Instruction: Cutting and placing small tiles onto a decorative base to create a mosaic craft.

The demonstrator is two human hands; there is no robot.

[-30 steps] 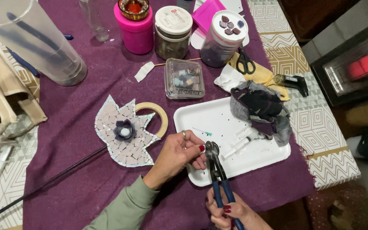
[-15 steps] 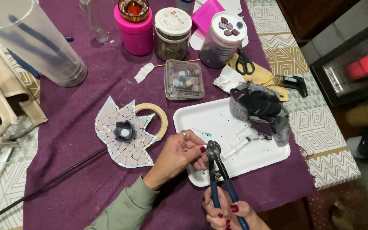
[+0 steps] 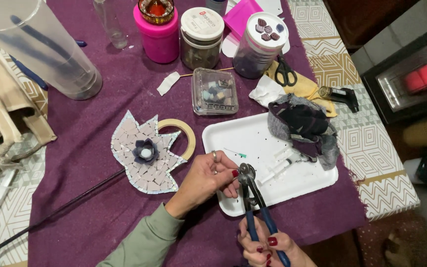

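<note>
My right hand [image 3: 268, 244] grips the blue handles of wheeled tile nippers [image 3: 253, 198], whose round jaws point up over the near edge of a white foam tray [image 3: 253, 133]. My left hand [image 3: 208, 175], with a ring on one finger, pinches something small right at the nipper jaws; the piece itself is too small to make out. To the left lies a tulip-shaped mosaic [image 3: 144, 153] of pale tiles with a dark flower centre on a thin dark stem. A tape ring [image 3: 186, 136] peeks out from behind it.
A clear box of tile pieces [image 3: 216, 91], a dark rag [image 3: 302, 123], a syringe [image 3: 282, 163], scissors [image 3: 285, 71], several jars [image 3: 201, 37], a pink container [image 3: 159, 37] and a clear plastic jug [image 3: 40, 47] stand on the purple cloth [image 3: 100, 104].
The nippers have shifted slightly right and down along the tray's near edge, and my left hand followed, staying pinched at the jaws.
</note>
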